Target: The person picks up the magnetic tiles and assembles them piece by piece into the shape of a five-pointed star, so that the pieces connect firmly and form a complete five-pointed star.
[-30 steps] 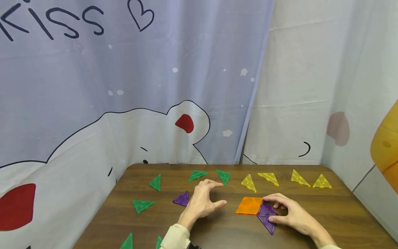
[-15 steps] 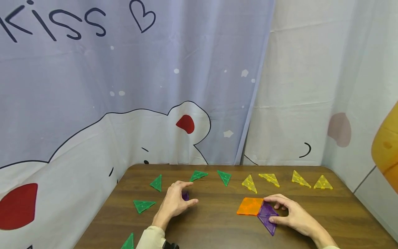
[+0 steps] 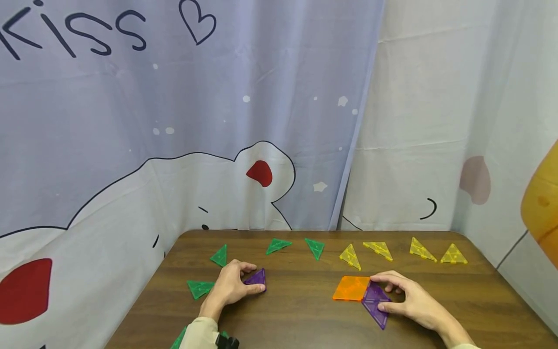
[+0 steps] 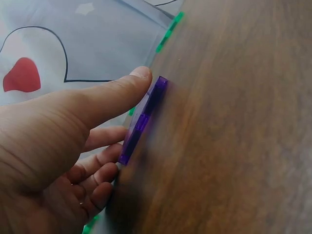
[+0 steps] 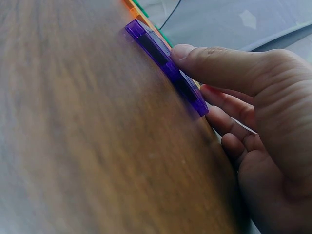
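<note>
My left hand (image 3: 228,286) is at a purple triangular magnetic tile (image 3: 257,278) lying on the left side of the table. Its thumb and fingers pinch the tile's edges; the left wrist view shows the thumb against the purple tile (image 4: 143,122). On the right, my right hand (image 3: 405,298) pinches a pair of purple triangular magnetic tiles (image 3: 375,308) that lie edge to edge. An orange square magnetic tile (image 3: 350,288) lies against their left side. From the right wrist, the thumb rests on the edge of one purple tile (image 5: 168,68).
Several green triangular tiles (image 3: 200,289) lie around the left and back of the wooden table (image 3: 305,320). Several yellow triangular tiles (image 3: 378,249) are spread along the back right. A printed curtain (image 3: 261,97) hangs behind the table's far edge.
My left hand has moved left from the table's middle to the lone purple triangular tile and taken hold of its edges. My right hand and the joined tiles have stayed put.
</note>
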{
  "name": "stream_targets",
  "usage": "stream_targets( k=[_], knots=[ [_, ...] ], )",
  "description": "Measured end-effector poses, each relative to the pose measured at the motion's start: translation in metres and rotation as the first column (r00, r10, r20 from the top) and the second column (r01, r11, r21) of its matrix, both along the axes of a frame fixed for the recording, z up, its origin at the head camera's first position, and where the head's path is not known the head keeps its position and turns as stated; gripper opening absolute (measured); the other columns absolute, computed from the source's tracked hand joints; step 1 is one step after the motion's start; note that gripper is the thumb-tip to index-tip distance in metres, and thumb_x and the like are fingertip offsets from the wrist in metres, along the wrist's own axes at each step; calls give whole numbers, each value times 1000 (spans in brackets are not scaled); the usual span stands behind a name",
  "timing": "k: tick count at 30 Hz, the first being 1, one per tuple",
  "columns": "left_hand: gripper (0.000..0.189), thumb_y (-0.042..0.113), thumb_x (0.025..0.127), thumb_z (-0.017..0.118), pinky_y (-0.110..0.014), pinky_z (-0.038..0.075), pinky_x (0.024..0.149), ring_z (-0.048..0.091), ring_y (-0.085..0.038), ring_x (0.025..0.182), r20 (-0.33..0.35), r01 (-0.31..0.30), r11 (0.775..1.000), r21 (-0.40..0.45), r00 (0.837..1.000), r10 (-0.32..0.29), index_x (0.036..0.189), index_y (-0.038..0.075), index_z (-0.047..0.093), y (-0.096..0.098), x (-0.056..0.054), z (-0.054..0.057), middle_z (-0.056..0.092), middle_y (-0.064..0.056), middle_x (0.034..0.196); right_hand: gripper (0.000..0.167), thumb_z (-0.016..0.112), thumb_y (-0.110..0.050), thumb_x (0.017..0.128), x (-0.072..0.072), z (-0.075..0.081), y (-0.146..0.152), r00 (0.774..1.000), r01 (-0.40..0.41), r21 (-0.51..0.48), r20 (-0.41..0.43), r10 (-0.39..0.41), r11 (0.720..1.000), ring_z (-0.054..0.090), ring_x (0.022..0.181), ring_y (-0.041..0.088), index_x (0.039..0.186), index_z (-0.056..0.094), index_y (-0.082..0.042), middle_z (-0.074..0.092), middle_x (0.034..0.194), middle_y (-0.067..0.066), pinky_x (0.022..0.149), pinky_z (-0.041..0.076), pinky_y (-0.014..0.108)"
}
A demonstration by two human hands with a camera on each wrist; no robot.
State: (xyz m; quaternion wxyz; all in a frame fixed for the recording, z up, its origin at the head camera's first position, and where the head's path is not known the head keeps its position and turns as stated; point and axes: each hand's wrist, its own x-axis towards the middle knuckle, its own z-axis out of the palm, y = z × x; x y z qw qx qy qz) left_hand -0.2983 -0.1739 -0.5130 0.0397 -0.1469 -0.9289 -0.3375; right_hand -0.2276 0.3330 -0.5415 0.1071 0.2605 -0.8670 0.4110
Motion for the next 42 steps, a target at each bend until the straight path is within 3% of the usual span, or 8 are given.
stream_targets(
  k=[7, 12, 21, 27, 35, 42],
  knots=[
    [48, 31, 77, 105, -46, 56, 91, 63, -24, 101, -7, 18, 1000, 13, 1000, -18, 116, 12, 83, 1, 0, 0, 67, -6, 108, 58, 95, -25, 89, 1, 1, -1, 1000, -2, 5, -5, 2, 1000, 63, 101, 14, 142, 73, -17, 72, 136, 2, 84, 48, 27],
    [47, 29, 78, 105, -46, 56, 90, 62, -23, 102, 32, 51, 998, 27, 998, -52, 118, 16, 84, 3, 2, 2, 67, -6, 109, 57, 95, -24, 90, 1, 1, -1, 1000, -5, 5, -11, 5, 1000, 63, 101, 14, 142, 73, -17, 72, 137, 3, 83, 48, 27],
    [51, 23, 76, 106, -39, 52, 82, 59, -23, 97, 93, 156, 987, 33, 983, -158, 122, 16, 85, 8, 6, 7, 66, -5, 107, 56, 94, -23, 90, 1, 0, -1, 1000, -1, 11, -16, 2, 1000, 64, 101, 14, 141, 73, -17, 72, 137, 2, 84, 49, 28],
    [51, 19, 74, 107, -32, 52, 81, 61, -20, 95, 93, 235, 970, 59, 966, -240, 120, 14, 86, 18, 8, 8, 70, -3, 106, 56, 94, -24, 90, 2, 0, -2, 1000, 9, 19, -9, -9, 1000, 64, 103, 13, 142, 73, -18, 71, 138, 1, 85, 49, 28],
    [50, 17, 70, 108, -30, 59, 84, 68, -16, 96, 93, 228, 969, 96, 967, -237, 114, 12, 86, 32, 11, 6, 71, -2, 107, 56, 94, -24, 91, 2, 0, -3, 1000, 3, 15, 0, -3, 1000, 64, 103, 14, 142, 73, -16, 71, 137, 2, 85, 50, 27],
    [47, 20, 70, 108, -31, 61, 87, 70, -16, 97, 68, 262, 959, 106, 960, -270, 112, 12, 87, 49, 15, 3, 70, 0, 106, 56, 94, -23, 90, 1, 0, -1, 1000, -4, 12, -18, 4, 1000, 63, 101, 14, 142, 73, -17, 72, 137, 2, 83, 48, 27]
  ],
)
